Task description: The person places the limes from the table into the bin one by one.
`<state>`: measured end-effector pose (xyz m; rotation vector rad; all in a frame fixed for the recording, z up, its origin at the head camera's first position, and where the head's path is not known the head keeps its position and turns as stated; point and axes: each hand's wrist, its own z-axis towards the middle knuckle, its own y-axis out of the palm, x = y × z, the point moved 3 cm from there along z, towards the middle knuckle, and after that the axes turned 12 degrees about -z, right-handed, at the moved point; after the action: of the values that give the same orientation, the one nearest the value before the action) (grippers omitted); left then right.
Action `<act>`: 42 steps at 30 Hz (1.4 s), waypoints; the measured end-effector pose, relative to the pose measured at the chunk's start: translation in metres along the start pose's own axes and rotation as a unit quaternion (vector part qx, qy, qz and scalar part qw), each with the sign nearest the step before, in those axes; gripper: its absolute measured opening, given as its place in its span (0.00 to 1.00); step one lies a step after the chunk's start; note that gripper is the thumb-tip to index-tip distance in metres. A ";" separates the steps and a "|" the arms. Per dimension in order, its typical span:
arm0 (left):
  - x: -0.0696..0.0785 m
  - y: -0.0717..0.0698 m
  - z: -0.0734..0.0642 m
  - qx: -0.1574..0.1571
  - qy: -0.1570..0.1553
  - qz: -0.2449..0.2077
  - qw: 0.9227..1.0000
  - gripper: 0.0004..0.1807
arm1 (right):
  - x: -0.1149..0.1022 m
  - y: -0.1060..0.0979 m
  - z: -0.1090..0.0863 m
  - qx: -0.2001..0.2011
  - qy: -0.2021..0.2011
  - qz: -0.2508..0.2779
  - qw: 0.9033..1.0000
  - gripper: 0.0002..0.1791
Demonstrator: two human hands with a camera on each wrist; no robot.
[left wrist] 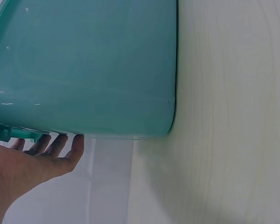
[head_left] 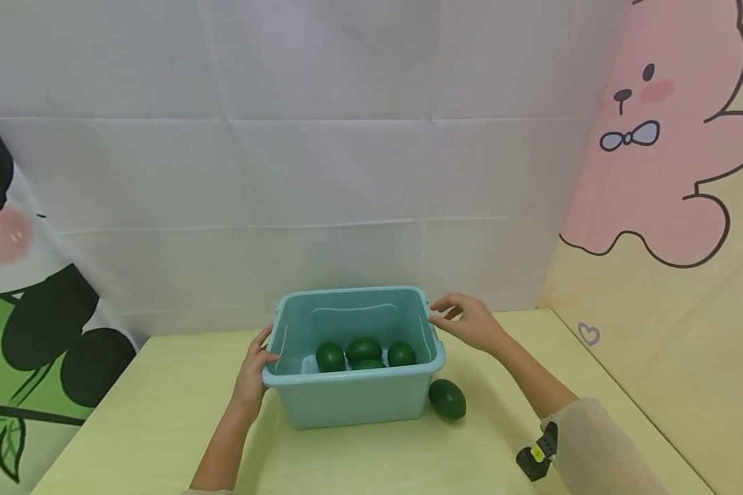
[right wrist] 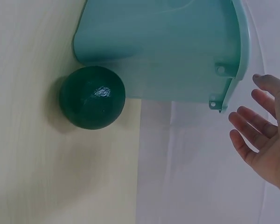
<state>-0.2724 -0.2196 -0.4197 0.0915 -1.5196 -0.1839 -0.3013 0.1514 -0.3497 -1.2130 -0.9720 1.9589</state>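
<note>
A light teal plastic bin (head_left: 353,399) stands on the table, holding several glossy dark green avocados (head_left: 364,349). My left hand (head_left: 252,377) grips its left rim, thumb over the edge. In the left wrist view, the fingertips of that hand (left wrist: 42,161) lie against the bin's outer wall (left wrist: 88,70). Beside the right rim is my right hand (head_left: 470,322), its fingers loosely bent around nothing. The right wrist view shows a small gap between this hand (right wrist: 266,126) and the bin (right wrist: 168,51). One avocado (head_left: 448,399) lies outside, close by the bin's right front corner.
The pale yellow table (head_left: 179,399) meets a white cloth backdrop (head_left: 328,172) just behind the bin. Printed side panels flank it, a pink bear (head_left: 669,165) on the right one. A black wrist camera (head_left: 535,457) sits at the right sleeve.
</note>
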 end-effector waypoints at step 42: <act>-0.008 -0.005 0.005 0.007 -0.002 -0.001 1.000 0.37 | 0.047 0.048 -0.051 -0.057 0.017 0.010 0.998 0.15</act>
<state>-0.2776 -0.2224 -0.4281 0.1037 -1.5249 -0.1745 -0.2783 0.1772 -0.4268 -1.3202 -1.0709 1.9147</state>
